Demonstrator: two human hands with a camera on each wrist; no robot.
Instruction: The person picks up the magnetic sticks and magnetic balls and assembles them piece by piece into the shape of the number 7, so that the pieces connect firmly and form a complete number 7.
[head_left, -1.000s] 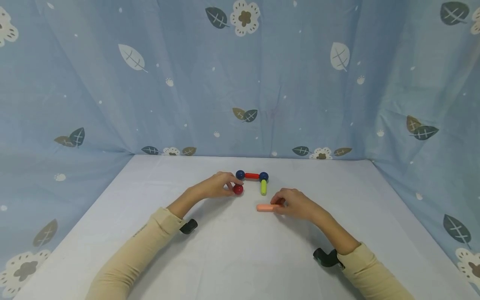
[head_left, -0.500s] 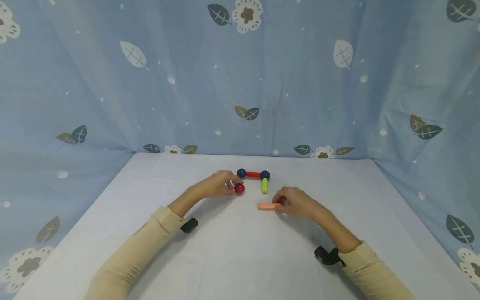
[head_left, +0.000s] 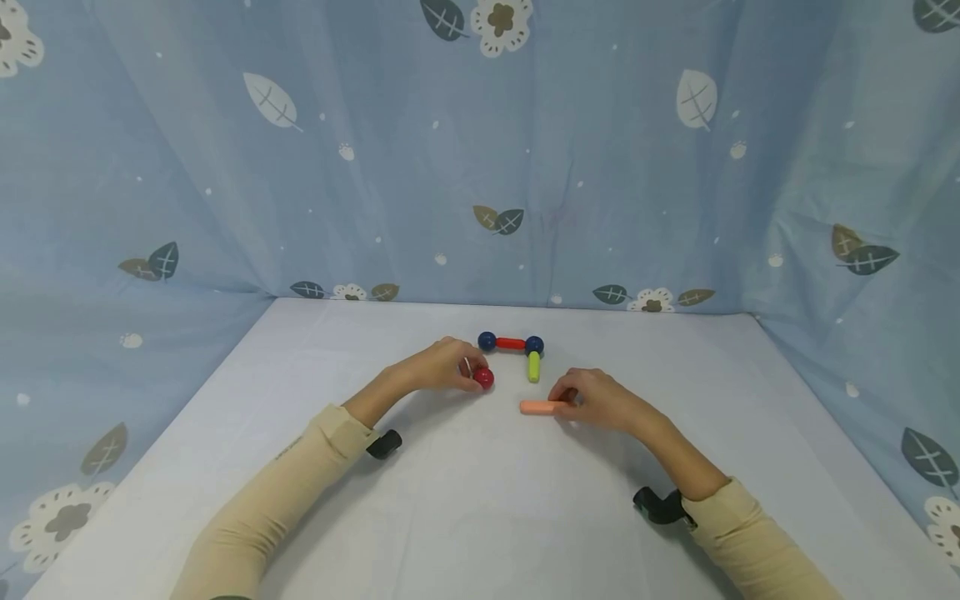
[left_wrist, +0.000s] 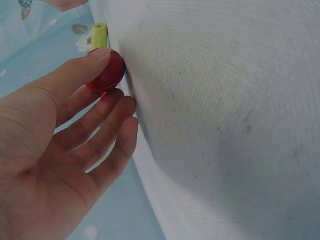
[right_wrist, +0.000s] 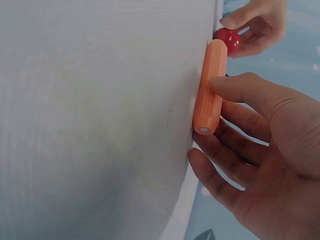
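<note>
With the thumb in front and fingers behind, my left hand [head_left: 442, 367] pinches a glossy red ball [head_left: 483, 378] at the table surface; the left wrist view shows the thumb tip on the ball [left_wrist: 111, 72]. My right hand [head_left: 600, 402] pinches the right part of a ridged orange rod [head_left: 535, 407], which lies sideways, low over the cloth. A small grey disc shows in the rod's near end [right_wrist: 204, 130] in the right wrist view. Ball and rod are apart. Beyond them, a red rod [head_left: 511, 343] joins two navy balls [head_left: 487, 341], and a yellow-green rod [head_left: 534, 367] extends toward me from the right-hand one.
A white cloth [head_left: 465, 500] covers the table. Blue curtain [head_left: 420, 183] with leaf and flower prints hangs behind and at both sides. Black wrist devices [head_left: 658, 506] sit by both beige sleeves [head_left: 277, 492].
The head view has tilted slightly. My left hand has brought the red ball a little toward me, away from the navy balls. The orange rod and my right hand stay nearly still.
</note>
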